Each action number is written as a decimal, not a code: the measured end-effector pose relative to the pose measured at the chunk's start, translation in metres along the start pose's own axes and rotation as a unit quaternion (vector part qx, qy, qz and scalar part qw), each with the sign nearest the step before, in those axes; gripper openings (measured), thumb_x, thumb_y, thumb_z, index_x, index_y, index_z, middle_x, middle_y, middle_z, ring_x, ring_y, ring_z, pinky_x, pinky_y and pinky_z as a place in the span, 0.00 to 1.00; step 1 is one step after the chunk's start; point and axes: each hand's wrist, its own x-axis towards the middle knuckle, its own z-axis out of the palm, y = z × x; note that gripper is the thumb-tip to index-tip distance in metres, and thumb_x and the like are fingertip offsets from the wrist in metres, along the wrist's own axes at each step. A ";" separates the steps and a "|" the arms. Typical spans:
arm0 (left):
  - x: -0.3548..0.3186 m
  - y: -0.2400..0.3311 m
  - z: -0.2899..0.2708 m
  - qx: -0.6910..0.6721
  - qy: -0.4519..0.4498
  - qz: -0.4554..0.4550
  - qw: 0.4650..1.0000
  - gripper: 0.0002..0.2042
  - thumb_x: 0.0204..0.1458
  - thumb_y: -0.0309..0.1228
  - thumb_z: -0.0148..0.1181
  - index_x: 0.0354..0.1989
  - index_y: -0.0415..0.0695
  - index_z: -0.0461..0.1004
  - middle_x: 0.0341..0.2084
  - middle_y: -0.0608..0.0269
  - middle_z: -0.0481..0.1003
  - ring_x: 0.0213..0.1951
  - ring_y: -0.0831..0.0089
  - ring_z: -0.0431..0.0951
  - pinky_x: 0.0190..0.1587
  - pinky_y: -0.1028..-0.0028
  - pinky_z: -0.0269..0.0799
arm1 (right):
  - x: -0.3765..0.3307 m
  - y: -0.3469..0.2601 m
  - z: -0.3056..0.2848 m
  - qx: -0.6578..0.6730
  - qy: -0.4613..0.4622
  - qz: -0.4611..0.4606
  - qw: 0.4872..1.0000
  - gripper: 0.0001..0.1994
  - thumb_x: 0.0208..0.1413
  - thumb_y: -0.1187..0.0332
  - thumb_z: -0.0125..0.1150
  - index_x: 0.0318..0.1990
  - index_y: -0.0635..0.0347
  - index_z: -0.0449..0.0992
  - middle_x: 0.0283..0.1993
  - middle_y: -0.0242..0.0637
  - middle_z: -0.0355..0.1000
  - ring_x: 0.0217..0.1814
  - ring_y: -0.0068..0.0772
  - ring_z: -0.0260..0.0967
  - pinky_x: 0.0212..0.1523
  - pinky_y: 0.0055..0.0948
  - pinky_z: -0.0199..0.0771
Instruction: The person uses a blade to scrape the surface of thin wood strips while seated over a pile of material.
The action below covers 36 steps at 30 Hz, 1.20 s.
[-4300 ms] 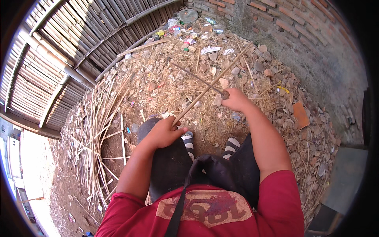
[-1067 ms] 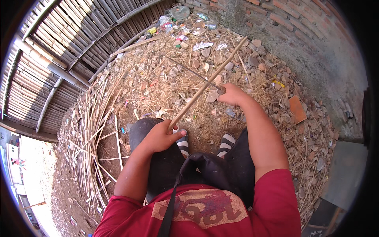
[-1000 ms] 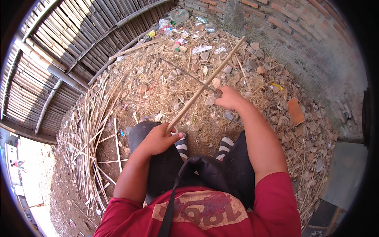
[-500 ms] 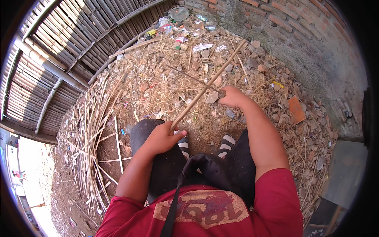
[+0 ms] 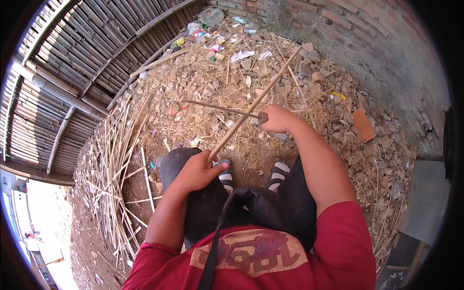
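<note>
Filling the frame from 9 to 12 o'clock, a fence of split bamboo slats (image 5: pixel 72 72) leans over the yard, and a brick wall (image 5: pixel 367 38) curves from 12 down to 3 o'clock. Between them lies ground strewn with straw and stone rubble (image 5: pixel 203 92), with a heap of coloured litter (image 5: pixel 217 29) at 12 o'clock where fence and wall meet. A bundle of loose bamboo strips (image 5: pixel 113 169) lies at 9 o'clock along the foot of the fence, and a flat orange brick shard (image 5: pixel 363 124) sits at 3 o'clock near the wall.

At 6 o'clock the person's red shirt (image 5: pixel 261 256) and dark trousers (image 5: pixel 290 203) fill the lower frame, with two striped sandals (image 5: pixel 279 170) just above the knees.

A long pale bamboo stick (image 5: pixel 263 92) runs diagonally across the centre, from the left knee up toward 1 o'clock, its far end over the rubble. The left hand (image 5: pixel 195 171) is clenched around the stick's near end, resting on the left knee. The right hand (image 5: pixel 278 118), just right of centre, is closed on the handle of a thin dark blade (image 5: pixel 217 107), which points toward 9 o'clock and crosses the stick, touching it beside the fist.
</note>
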 end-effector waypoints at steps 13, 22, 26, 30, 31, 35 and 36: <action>-0.009 -0.002 -0.004 0.027 0.038 0.012 0.999 0.20 0.57 0.47 0.66 0.39 0.38 0.75 0.24 0.60 0.74 0.29 0.70 0.74 0.34 0.67 0.70 | -0.017 0.009 -0.018 0.118 0.080 0.003 0.990 0.19 0.42 0.61 0.64 0.43 0.61 0.80 0.38 0.50 0.78 0.42 0.49 0.77 0.45 0.42 0.76; -0.053 0.007 -0.029 0.119 0.135 0.012 0.984 0.18 0.60 0.43 0.60 0.38 0.37 0.75 0.23 0.44 0.76 0.30 0.45 0.78 0.34 0.56 0.71 | -0.027 0.031 -0.034 0.267 0.160 -0.061 0.948 0.32 0.40 0.53 0.75 0.48 0.71 0.77 0.37 0.45 0.79 0.39 0.37 0.76 0.41 0.37 0.74; -0.084 0.003 -0.029 0.149 0.130 -0.045 0.979 0.17 0.61 0.42 0.59 0.37 0.37 0.74 0.24 0.42 0.76 0.32 0.41 0.78 0.35 0.54 0.71 | -0.032 0.034 -0.043 0.349 0.101 -0.044 0.931 0.29 0.42 0.56 0.74 0.48 0.71 0.77 0.35 0.42 0.77 0.39 0.38 0.75 0.41 0.38 0.74; -0.120 -0.025 -0.026 0.149 0.116 -0.046 0.981 0.17 0.63 0.42 0.55 0.36 0.36 0.73 0.24 0.40 0.76 0.32 0.39 0.78 0.35 0.52 0.70 | -0.046 0.024 -0.040 0.168 0.162 -0.097 0.968 0.25 0.42 0.56 0.71 0.44 0.66 0.79 0.33 0.44 0.78 0.38 0.45 0.76 0.39 0.42 0.74; -0.129 -0.029 -0.025 0.142 0.107 -0.076 0.981 0.18 0.64 0.42 0.55 0.35 0.36 0.73 0.24 0.39 0.75 0.32 0.39 0.78 0.35 0.52 0.70 | -0.049 0.016 -0.042 0.123 0.130 -0.102 0.979 0.23 0.42 0.57 0.71 0.43 0.64 0.79 0.34 0.46 0.78 0.39 0.47 0.76 0.40 0.42 0.74; -0.160 -0.044 -0.021 0.114 0.097 -0.140 0.979 0.19 0.66 0.42 0.52 0.32 0.34 0.70 0.23 0.37 0.74 0.31 0.37 0.76 0.33 0.51 0.67 | -0.061 -0.025 -0.036 0.001 0.020 -0.114 0.993 0.18 0.42 0.59 0.67 0.40 0.60 0.80 0.37 0.50 0.78 0.42 0.53 0.76 0.42 0.46 0.75; -0.166 -0.050 -0.019 0.108 0.104 -0.135 0.979 0.19 0.66 0.41 0.52 0.32 0.34 0.70 0.23 0.37 0.73 0.31 0.37 0.75 0.33 0.51 0.67 | -0.062 -0.032 -0.030 -0.008 0.014 -0.134 0.991 0.16 0.41 0.61 0.65 0.37 0.61 0.80 0.36 0.50 0.78 0.41 0.53 0.76 0.41 0.47 0.76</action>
